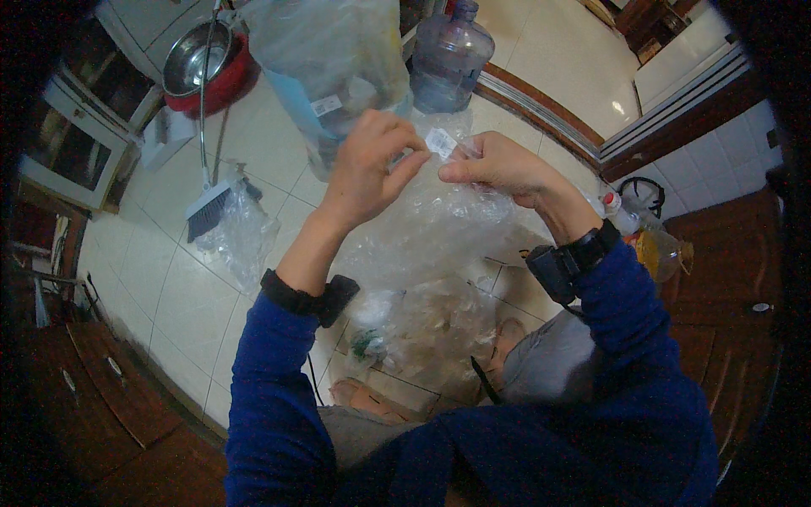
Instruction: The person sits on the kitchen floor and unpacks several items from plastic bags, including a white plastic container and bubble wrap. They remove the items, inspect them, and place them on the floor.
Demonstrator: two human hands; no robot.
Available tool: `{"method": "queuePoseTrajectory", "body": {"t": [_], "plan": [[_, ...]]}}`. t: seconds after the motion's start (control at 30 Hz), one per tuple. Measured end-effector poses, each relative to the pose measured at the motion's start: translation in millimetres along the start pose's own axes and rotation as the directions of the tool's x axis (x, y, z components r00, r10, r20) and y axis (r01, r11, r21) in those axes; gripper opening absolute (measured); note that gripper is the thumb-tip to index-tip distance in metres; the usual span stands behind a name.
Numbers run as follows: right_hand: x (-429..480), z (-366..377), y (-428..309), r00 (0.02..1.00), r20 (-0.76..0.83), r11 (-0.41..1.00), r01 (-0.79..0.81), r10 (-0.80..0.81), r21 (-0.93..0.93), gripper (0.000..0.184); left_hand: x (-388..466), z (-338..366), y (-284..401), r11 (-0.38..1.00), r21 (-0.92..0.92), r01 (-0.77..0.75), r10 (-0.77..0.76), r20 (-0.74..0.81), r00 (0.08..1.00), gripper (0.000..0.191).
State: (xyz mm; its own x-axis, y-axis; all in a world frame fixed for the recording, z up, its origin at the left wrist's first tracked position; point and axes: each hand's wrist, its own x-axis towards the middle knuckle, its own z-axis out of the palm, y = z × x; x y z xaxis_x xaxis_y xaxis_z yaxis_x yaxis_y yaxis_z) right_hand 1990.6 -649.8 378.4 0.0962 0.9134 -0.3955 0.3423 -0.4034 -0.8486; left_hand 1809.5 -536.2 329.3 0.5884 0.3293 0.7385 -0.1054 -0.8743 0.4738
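Observation:
My right hand [497,166] pinches a clear plastic bag [412,234] between thumb and fingers, and the crinkled film hangs down below it. On the bag, between my two hands, is a white printed label [440,143]. The thumb and index fingertip of my left hand [383,161] come together at the label's left edge; whether they grip it is too fine to see. Beneath, on the floor between my feet, lies a heap of crumpled clear plastic [437,329] with a small green patch in it.
A large filled translucent sack [329,57] stands ahead, beside a blue water jug [451,60]. To the left are a broom [209,203] with plastic film against it, and a steel basin [197,57] in a red one. Bottles [659,253] stand by the right cabinet.

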Motion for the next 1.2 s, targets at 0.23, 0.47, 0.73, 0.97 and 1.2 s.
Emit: {"method": "queuePoseTrajectory", "body": {"t": [0.23, 0.47, 0.73, 0.97, 1.2], "plan": [[2, 1, 1, 1.000, 0.024, 0.998, 0.009, -0.008, -0.054, 0.023, 1, -1, -2, 0.958, -0.192, 0.212, -0.198, 0.086, 0.976, 0.010], [2, 5, -2, 0.991, -0.004, 0.989, 0.131, -0.131, -0.070, 0.024, 2, -2, -4, 0.752, -0.442, 0.489, -0.448, 0.200, 0.871, 0.013], [1, 5, -6, 0.996, -0.089, 0.987, 0.036, -0.022, 0.160, 0.024, 5, 0, -1, 0.927, -0.289, 0.240, -0.228, 0.073, 0.971, 0.011], [2, 8, -3, 0.998, -0.060, 0.985, 0.013, -0.002, 0.172, 0.022, 3, 3, -1, 0.944, -0.192, 0.269, -0.258, 0.078, 0.963, 0.013], [2, 9, 2, 0.998, -0.057, 0.997, -0.013, 0.017, 0.071, 0.023, 7, -7, -14, 0.674, -0.493, 0.549, -0.625, 0.014, 0.780, 0.016]]}}
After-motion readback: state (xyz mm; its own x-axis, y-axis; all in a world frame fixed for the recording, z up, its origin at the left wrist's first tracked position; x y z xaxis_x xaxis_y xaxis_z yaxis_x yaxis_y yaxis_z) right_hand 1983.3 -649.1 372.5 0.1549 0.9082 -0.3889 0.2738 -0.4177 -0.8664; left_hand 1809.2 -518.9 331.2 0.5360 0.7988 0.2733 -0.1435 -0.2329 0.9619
